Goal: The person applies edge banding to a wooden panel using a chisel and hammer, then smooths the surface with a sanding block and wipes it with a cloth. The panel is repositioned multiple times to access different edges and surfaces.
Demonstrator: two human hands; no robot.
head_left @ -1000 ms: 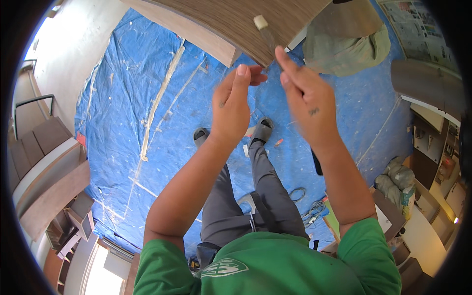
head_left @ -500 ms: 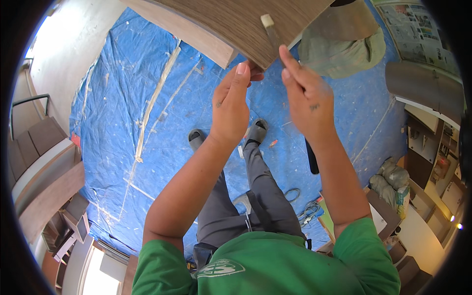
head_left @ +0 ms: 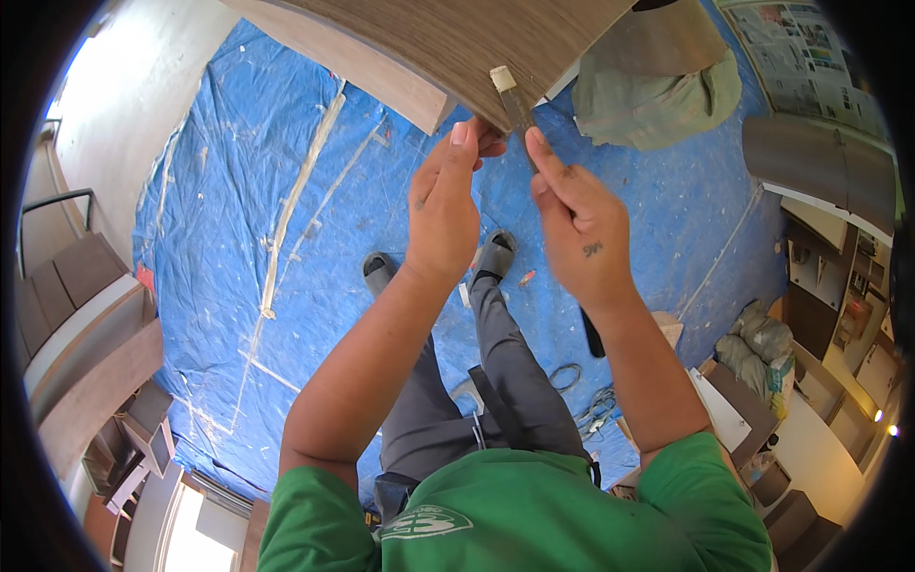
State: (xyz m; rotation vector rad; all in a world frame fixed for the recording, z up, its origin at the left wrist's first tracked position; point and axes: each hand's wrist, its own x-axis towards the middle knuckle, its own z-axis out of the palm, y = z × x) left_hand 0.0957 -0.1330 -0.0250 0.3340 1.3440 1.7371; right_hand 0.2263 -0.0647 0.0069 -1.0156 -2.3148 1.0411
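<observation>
A brown wood-grain panel (head_left: 534, 43) reaches in from the top, its corner pointing toward me. My left hand (head_left: 445, 205) is at that corner, thumb up and fingers curled against the underside, partly hidden. My right hand (head_left: 586, 229) is closed round a long flat file (head_left: 516, 107), forefinger and thumb along its shaft. The file's pale tip overlaps the panel near the right edge of the corner. Its black handle end shows below the hand, beside my forearm.
Blue sheeting (head_left: 334, 248) with tape strips covers the floor under my feet. A greenish cloth-like bundle (head_left: 658, 100) lies beyond the panel's right side. Cables (head_left: 596, 410) and filled bags (head_left: 758, 348) are at the lower right. Wooden boards (head_left: 95, 381) stand at left.
My right hand and the file have come toward me and slightly left, drawing the pale tip down along the panel's edge. My left hand has stayed nearly still at the corner.
</observation>
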